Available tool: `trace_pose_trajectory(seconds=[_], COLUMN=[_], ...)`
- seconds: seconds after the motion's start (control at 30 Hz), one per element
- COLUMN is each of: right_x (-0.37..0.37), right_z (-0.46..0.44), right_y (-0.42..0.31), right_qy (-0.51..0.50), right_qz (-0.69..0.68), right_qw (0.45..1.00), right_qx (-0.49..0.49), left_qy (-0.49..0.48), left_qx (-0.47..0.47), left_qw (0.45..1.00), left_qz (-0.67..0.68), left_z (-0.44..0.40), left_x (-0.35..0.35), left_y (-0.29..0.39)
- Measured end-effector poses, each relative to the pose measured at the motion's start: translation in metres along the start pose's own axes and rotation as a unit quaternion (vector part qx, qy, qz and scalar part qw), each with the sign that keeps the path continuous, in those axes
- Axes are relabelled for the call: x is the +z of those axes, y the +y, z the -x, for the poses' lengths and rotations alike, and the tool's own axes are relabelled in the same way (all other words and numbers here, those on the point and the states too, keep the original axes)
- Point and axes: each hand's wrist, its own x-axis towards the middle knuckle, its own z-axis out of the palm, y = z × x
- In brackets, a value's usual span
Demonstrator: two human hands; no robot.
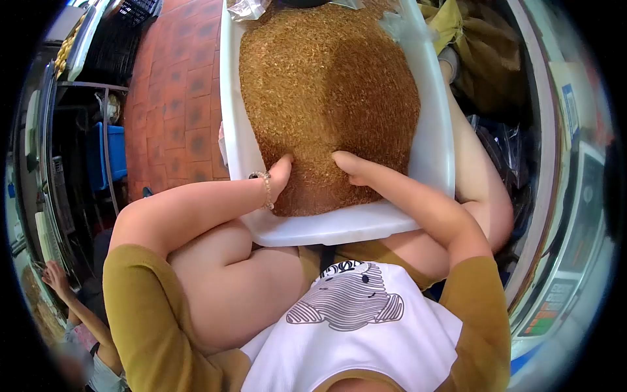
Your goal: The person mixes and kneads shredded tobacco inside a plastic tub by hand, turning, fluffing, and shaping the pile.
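A white plastic tub (443,150) sits between my legs. In it lies a large heap of fine brown shreds (326,85), which look like cut tobacco. My left hand (281,175), with a beaded bracelet (268,189) at the wrist, is pushed into the near left part of the heap. To its right, my right hand (349,167) is sunk into the same shreds. The two hands are apart, with loose shreds between them. The material hides most of the fingers on both hands, so I cannot see what they grip.
Clear plastic bags (248,9) and a dark round object (302,2) are at the tub's far end. Red tiles (173,98) cover the floor at left, beside a blue bin (114,153). A brown sack (490,59) stands at right. Another person's hand (57,277) shows at far left.
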Motion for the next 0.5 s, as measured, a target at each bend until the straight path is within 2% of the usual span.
trace_pose_trajectory(seconds=[0.13,0.23,0.3,0.4,0.5], right_x=[0.009,-0.002,-0.010,-0.015,-0.021], right_z=[0.014,0.006,0.014,0.041,0.043], right_y=[-0.016,-0.023,-0.040,-0.084,-0.118], right_qy=[-0.018,0.010,0.016,-0.037,-0.022], right_qz=[0.054,0.089,0.081,0.009,-0.014], right_qw=[0.998,0.993,0.990,0.982,0.952], right_qx=[-0.037,-0.075,-0.110,-0.183,-0.305], left_qy=[-0.009,-0.081,-0.099,-0.120,-0.147], left_qx=[0.041,0.071,0.153,0.246,0.349], left_qw=[0.999,0.990,0.981,0.954,0.917], left_qz=[0.003,0.087,0.060,0.126,0.128], left_z=[-0.012,0.001,0.023,0.069,0.070], left_x=[-0.003,-0.006,-0.009,-0.009,-0.025], left_y=[-0.004,0.010,0.035,0.070,0.110])
